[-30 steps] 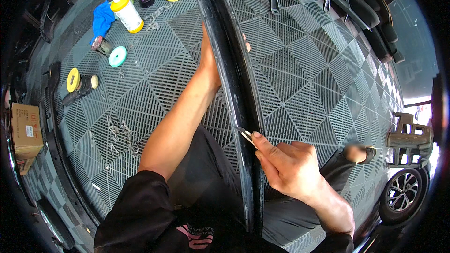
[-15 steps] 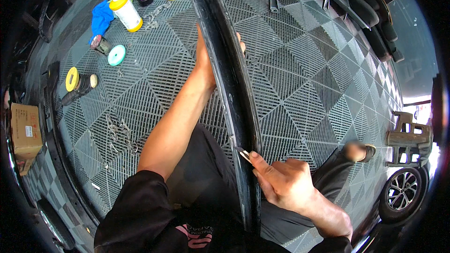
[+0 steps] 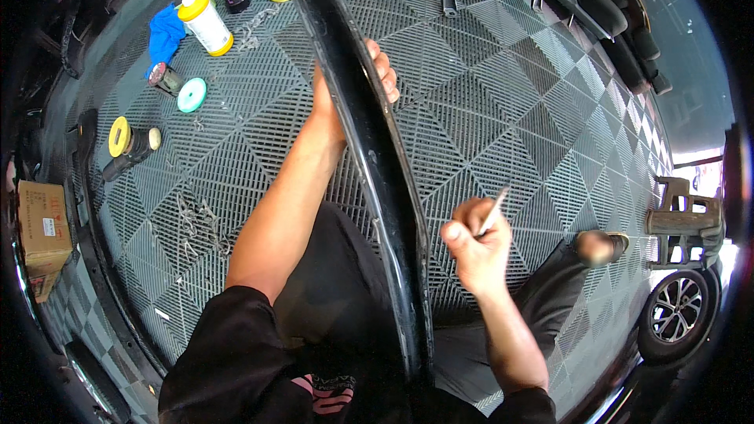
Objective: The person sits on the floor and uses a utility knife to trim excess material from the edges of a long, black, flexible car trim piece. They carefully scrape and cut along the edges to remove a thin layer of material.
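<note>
A long, glossy black panel (image 3: 385, 180), narrow like a car body part, stands edge-on before me, running from the top of the view down to my lap. My left hand (image 3: 326, 106) grips it toward the far end, with the fingers wrapped over its right side. My right hand (image 3: 481, 250) is off to the panel's right, apart from it. Between its closed fingers is a thin, pale stick-like tool (image 3: 492, 213), pointing up and to the right. The exact kind of tool cannot be made out.
Grey slatted floor tiles (image 3: 487, 110) lie beneath me. At left are a white bottle with yellow cap (image 3: 206, 23), a blue cloth (image 3: 166, 35), a turquoise ring pad (image 3: 192, 95), a polisher (image 3: 133, 145) and a cardboard box (image 3: 45, 228). A stool (image 3: 683, 216) and wheel (image 3: 674, 310) stand right.
My right hand has lifted the tool off the panel, moving up and right and turning it upward. The panel's far end has shifted left, and more of my left fingers show.
</note>
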The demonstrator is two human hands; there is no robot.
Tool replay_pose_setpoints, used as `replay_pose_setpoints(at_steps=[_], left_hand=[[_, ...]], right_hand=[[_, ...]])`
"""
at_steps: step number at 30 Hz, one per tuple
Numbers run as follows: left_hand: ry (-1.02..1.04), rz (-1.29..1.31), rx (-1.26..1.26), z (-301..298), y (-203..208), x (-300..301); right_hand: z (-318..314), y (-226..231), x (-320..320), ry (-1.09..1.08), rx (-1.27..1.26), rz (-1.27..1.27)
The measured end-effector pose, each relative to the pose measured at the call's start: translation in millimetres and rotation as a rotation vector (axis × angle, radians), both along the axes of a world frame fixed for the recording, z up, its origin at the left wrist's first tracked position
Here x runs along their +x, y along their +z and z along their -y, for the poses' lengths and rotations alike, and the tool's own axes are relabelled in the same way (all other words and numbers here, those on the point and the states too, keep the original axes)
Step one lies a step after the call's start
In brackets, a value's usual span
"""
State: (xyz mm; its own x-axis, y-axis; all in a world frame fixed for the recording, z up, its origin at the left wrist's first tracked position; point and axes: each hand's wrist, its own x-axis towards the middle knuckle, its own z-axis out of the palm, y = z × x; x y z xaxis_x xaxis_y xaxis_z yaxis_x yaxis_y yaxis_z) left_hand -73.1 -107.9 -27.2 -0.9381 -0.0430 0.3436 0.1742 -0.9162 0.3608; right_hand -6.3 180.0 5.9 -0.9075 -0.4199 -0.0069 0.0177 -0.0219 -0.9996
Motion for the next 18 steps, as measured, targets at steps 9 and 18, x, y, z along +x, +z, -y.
replay_pose_setpoints(at_steps=[9,18], left_hand=[[0.492,0.594,-0.347,-8,22,23],[0.295,0.698,-0.844,-76,18,158]], right_hand=[[23,-8,5,0.121,-0.028,0.230],[19,-6,3,0.027,0.039,0.129]])
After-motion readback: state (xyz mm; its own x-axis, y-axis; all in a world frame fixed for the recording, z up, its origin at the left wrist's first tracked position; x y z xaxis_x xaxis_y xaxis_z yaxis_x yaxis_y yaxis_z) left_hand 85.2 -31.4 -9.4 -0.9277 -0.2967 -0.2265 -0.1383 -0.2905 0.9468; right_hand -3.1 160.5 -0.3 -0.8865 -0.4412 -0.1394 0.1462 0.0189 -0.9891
